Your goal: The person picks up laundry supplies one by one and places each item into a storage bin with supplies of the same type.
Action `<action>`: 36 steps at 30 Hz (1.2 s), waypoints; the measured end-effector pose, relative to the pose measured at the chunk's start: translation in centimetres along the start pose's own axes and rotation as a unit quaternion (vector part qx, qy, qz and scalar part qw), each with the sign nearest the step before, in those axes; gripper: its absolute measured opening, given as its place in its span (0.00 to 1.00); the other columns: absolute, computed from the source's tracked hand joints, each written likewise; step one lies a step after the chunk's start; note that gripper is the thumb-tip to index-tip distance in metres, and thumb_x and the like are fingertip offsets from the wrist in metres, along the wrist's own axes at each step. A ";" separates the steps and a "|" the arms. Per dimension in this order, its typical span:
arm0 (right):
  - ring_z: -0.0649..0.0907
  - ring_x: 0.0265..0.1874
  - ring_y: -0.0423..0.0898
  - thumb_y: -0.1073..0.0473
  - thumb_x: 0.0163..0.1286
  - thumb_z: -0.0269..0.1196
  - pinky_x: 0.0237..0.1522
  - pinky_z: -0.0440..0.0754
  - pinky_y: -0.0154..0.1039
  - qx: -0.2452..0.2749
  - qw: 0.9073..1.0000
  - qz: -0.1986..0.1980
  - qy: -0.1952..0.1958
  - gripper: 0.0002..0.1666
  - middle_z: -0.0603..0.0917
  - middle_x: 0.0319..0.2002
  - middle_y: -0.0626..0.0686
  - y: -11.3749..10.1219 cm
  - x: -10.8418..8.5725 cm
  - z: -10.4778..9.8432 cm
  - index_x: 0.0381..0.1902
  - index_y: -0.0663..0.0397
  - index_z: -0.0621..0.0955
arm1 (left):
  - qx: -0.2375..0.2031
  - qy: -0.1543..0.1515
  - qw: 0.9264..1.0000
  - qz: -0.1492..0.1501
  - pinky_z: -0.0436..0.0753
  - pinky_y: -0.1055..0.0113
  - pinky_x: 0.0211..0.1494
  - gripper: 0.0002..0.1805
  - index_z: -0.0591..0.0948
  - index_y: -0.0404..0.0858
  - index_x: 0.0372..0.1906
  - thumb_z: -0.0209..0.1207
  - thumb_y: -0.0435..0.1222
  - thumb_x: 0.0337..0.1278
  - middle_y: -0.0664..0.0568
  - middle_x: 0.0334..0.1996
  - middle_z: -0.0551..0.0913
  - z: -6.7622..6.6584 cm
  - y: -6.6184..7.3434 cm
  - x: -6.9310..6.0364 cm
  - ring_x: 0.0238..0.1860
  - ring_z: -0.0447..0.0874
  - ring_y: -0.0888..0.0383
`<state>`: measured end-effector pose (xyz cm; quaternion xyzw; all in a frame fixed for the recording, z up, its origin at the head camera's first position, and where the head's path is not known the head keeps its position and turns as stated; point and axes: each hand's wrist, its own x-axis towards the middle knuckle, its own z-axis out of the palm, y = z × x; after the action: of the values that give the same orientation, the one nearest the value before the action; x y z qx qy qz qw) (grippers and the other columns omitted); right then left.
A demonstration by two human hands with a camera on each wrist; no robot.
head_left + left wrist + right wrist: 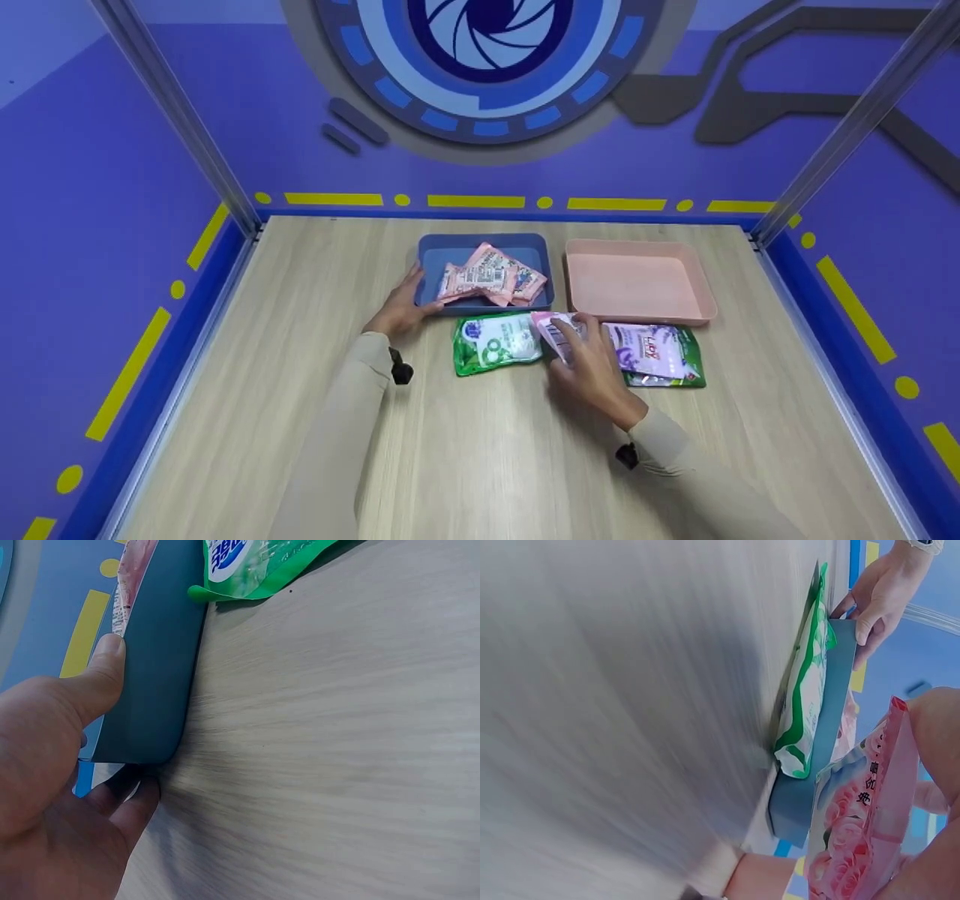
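My left hand (400, 309) grips the near left corner of a blue tray (448, 253), its thumb (105, 675) on the front rim and its fingers at the end wall. Several pink printed packets (487, 276) lie heaped in that tray. My right hand (592, 369) holds a pink packet (847, 840) with a rose print, raised in front of the trays. Below and left of this packet, a green and white pouch (499, 346) lies flat against the tray's front. To the right lies a purple pouch (654, 351), partly covered by my right hand.
A pink tray (630, 281), with nothing inside, stands right of the blue one. Another green-edged pouch (694, 358) shows beneath the purple pouch. The wooden table (465, 465) is bounded by blue panels at the back and both sides.
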<state>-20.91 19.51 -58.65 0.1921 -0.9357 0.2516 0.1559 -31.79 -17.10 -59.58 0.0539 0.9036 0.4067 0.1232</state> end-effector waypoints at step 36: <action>0.76 0.51 0.67 0.64 0.51 0.76 0.49 0.77 0.60 -0.011 1.000 -0.023 0.005 0.42 0.73 0.62 0.70 0.1 1.4 -1.2 0.67 0.52 0.80 | 0.009 0.005 1.000 0.024 0.47 0.51 0.83 0.47 0.49 0.31 0.82 0.63 0.44 0.71 0.43 0.84 0.38 -0.1 -0.1 0.1 0.82 0.39 0.44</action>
<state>-21.96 19.84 -57.18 0.2107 -0.9331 0.2380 0.1682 -31.85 -17.17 -59.60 0.0744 0.9063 0.4016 0.1084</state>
